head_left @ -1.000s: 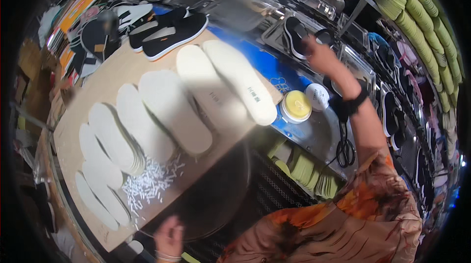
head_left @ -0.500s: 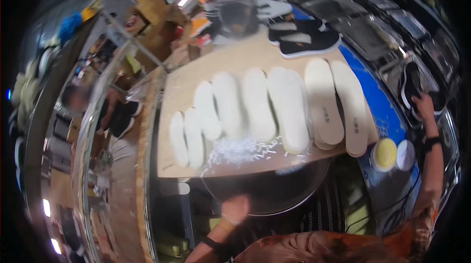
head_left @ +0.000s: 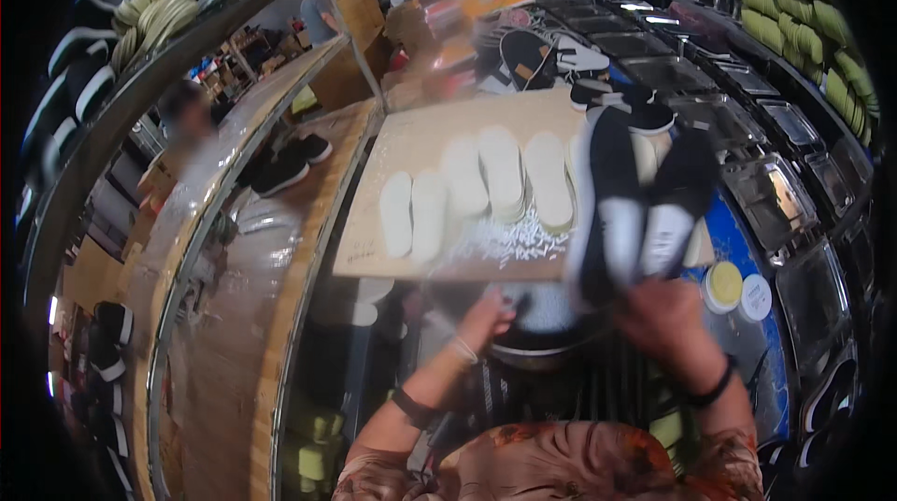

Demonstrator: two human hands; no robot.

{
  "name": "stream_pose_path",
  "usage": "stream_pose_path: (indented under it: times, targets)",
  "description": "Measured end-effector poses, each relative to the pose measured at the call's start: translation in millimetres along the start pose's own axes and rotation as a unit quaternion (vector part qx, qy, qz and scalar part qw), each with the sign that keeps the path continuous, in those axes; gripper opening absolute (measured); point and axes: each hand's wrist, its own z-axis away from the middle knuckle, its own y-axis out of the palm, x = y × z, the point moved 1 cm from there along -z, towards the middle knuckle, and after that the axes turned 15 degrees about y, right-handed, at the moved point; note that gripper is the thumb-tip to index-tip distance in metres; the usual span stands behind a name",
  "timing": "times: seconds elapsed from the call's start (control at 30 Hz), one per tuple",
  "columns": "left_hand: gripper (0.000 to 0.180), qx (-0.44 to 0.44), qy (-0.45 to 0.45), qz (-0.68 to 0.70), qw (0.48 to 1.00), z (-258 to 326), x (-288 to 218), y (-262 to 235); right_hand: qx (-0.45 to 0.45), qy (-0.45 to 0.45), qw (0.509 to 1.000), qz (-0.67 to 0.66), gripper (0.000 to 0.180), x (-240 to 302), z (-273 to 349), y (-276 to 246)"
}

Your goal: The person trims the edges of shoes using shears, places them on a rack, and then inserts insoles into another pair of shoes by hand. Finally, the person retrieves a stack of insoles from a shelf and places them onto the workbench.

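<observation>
My right hand (head_left: 665, 312) holds up a pair of black shoes with white soles (head_left: 635, 193), soles toward me, over the right part of a wooden board (head_left: 420, 150). Several white insoles (head_left: 495, 178) lie in a row on the board, with a heap of small white bits (head_left: 509, 241) in front of them. My left hand (head_left: 486, 309) hangs below the board's near edge, fingers loosely curled, above a round dark bowl (head_left: 537, 342); whether it holds anything is unclear.
A yellow-lidded tin (head_left: 723, 284) and a white lid (head_left: 755, 296) sit on the blue surface at right. More black shoes (head_left: 598, 90) lie beyond the board. A curved metal conveyor rail (head_left: 215, 249) runs on the left, with another person (head_left: 187, 122) behind it.
My right hand has come back from the far right holding a pair of black shoes, now raised over the board. My head has turned left, and the left hand has risen slightly.
</observation>
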Motion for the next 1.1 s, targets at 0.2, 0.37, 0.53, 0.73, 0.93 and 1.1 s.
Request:
stream_pose_path:
  times: [0.2,0.37,0.53,0.73,0.93,1.1]
  targets:
    - [0.06,-0.015,-0.036,0.466,0.884,50,-70,-16,0.095,-0.206,0.956,-0.187,0.012,115,41,109]
    - [0.062,-0.114,-0.054,0.397,0.909,64,-6,-58,0.305,0.023,0.885,-0.352,0.041,126,64,145]
    - [0.068,0.045,0.015,0.367,0.929,52,-56,-33,0.351,0.316,0.751,-0.462,0.08,107,32,110]
    - [0.048,0.069,-0.019,0.158,0.985,30,-54,4,0.14,0.244,0.858,-0.43,0.035,52,58,122]
    - [0.048,0.087,0.001,-0.26,0.962,14,-32,-4,0.277,0.397,0.839,-0.249,0.045,2,75,126]
    - [0.072,0.174,0.058,-0.502,0.846,-5,-45,52,0.37,0.536,0.593,-0.473,0.053,7,76,126]
